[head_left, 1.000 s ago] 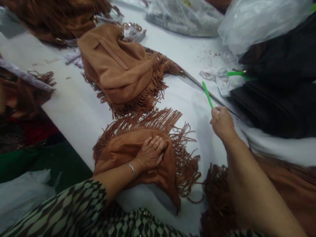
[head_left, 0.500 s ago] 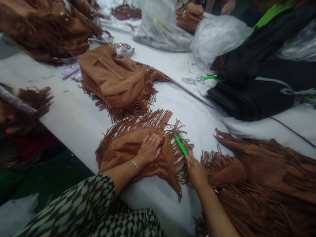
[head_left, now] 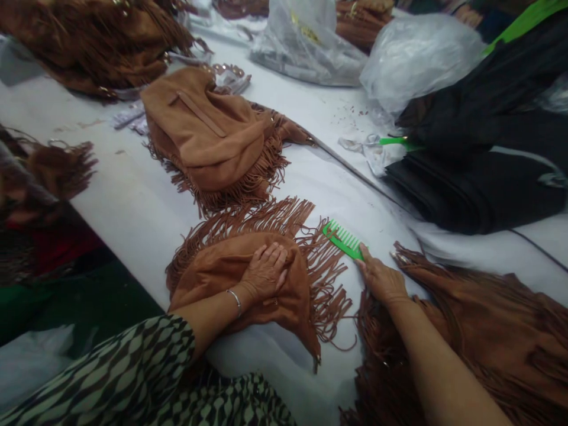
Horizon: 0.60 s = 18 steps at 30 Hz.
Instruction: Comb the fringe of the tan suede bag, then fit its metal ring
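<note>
My left hand (head_left: 265,271) lies flat, fingers spread, on a tan suede fringed bag (head_left: 231,278) at the near edge of the white table (head_left: 133,201). My right hand (head_left: 380,278) grips the handle of a green wide-tooth comb (head_left: 342,239), whose teeth sit at the outer ends of the bag's fringe (head_left: 326,278). A silver bangle is on my left wrist, and a patterned sleeve covers that arm.
A second tan fringed bag (head_left: 208,139) lies farther back, with a heap of darker brown bags (head_left: 97,41) behind it. More brown fringed pieces (head_left: 488,319) lie at the right, black fabric (head_left: 479,171) and clear plastic bags (head_left: 412,56) beyond.
My right hand brought the comb from up near the black fabric down into the fringe, then drew it outward to the fringe ends. My left hand stayed pressed on the bag.
</note>
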### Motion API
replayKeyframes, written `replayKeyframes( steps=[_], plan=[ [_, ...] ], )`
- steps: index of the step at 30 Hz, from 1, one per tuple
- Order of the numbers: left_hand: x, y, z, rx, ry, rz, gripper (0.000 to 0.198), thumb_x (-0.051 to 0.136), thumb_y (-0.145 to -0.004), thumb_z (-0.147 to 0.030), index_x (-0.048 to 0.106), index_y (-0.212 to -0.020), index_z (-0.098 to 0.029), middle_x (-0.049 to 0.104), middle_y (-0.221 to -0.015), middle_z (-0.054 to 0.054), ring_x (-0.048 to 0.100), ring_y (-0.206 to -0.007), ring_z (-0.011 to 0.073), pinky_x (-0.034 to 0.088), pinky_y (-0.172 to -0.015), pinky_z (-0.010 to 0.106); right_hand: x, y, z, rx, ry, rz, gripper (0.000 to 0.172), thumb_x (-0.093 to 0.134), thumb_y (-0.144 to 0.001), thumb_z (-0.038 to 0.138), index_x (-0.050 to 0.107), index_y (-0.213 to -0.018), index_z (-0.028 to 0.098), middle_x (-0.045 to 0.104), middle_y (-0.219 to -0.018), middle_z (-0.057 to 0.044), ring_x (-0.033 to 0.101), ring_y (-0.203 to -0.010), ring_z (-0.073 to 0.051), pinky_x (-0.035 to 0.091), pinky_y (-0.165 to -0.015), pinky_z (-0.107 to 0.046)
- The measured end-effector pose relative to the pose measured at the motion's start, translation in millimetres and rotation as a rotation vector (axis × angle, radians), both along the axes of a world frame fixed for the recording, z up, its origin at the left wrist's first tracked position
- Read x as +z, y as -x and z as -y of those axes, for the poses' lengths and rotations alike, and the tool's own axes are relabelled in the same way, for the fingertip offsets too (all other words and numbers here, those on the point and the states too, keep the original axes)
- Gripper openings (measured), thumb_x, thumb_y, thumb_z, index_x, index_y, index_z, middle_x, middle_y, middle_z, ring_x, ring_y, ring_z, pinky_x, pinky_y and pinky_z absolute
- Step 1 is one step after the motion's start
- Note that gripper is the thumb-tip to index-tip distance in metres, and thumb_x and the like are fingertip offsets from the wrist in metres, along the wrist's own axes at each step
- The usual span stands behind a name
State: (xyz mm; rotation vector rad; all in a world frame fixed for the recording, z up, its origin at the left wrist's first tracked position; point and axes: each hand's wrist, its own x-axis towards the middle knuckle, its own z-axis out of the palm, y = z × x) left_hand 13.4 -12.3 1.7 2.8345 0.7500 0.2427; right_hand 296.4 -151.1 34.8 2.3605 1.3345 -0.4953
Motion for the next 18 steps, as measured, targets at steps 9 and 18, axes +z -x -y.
replayKeyframes(
  steps=[9, 18],
  plan=[
    [20.0, -0.1, -4.5, 0.052, 0.199, 0.206, 0.044, 0.051, -0.080, -0.027, 0.049, -0.122, -0.012, 0.054, -0.125, 0.014, 0.044, -0.123, 0.0277, 0.031, -0.106, 0.048, 19.0, 40.1, 15.7, 0.019, -0.231, 0.198, 0.054, 0.030, -0.096, 0.047, 0.032, -0.143, 0.022, 0.065, -0.085, -0.008, 0.062, -0.060, -0.017, 0.032, -0.049, -0.026],
    [69.6, -98.6, -12.8, 0.234, 0.719, 0.093, 0.052, 0.061, -0.076, -0.032, 0.043, -0.121, -0.016, 0.063, -0.102, 0.008, 0.060, -0.090, 0.0201, 0.046, -0.083, 0.033, 27.6, 72.8, 24.7, -0.052, -0.385, 0.210, 0.049, 0.035, -0.096, 0.042, 0.039, -0.141, 0.022, 0.068, -0.088, -0.007, 0.062, -0.062, -0.016, 0.036, -0.052, -0.027]
  ],
)
